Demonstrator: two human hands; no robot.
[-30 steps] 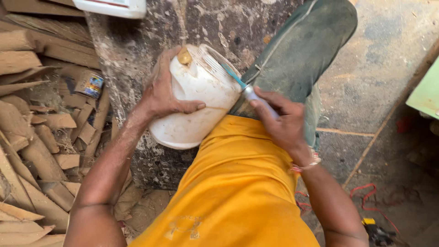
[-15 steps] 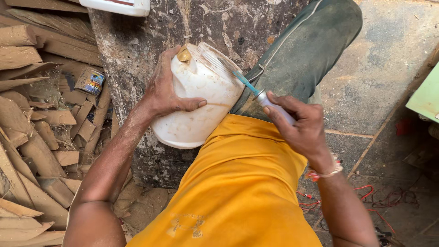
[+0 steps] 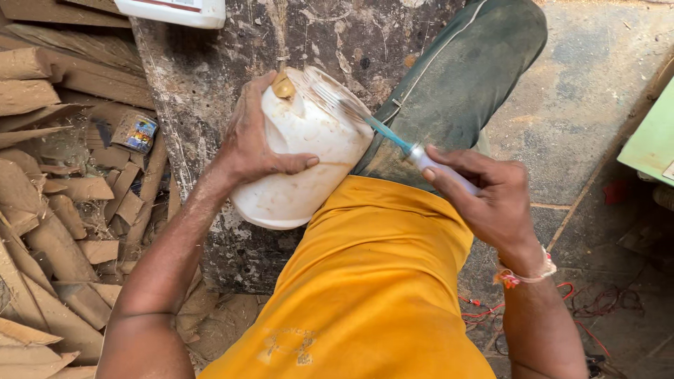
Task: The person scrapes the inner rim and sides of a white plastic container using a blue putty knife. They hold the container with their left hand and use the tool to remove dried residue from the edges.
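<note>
While the left hand (image 3: 256,144) clasps a white plastic jug (image 3: 302,154) against the knee, the right hand (image 3: 491,193) grips a toothbrush (image 3: 393,137).
Its bristles blur at the jug's open mouth; the jug's far side is hidden, and a white container (image 3: 175,10) is cut off at the top edge.

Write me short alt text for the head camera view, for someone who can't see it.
Seen from above, a person's left hand grips a dirty white plastic jug against a stone slab, while the right hand works a blue-and-white toothbrush into its cut-open top. Wood scraps lie piled to the left of the slab.
</note>
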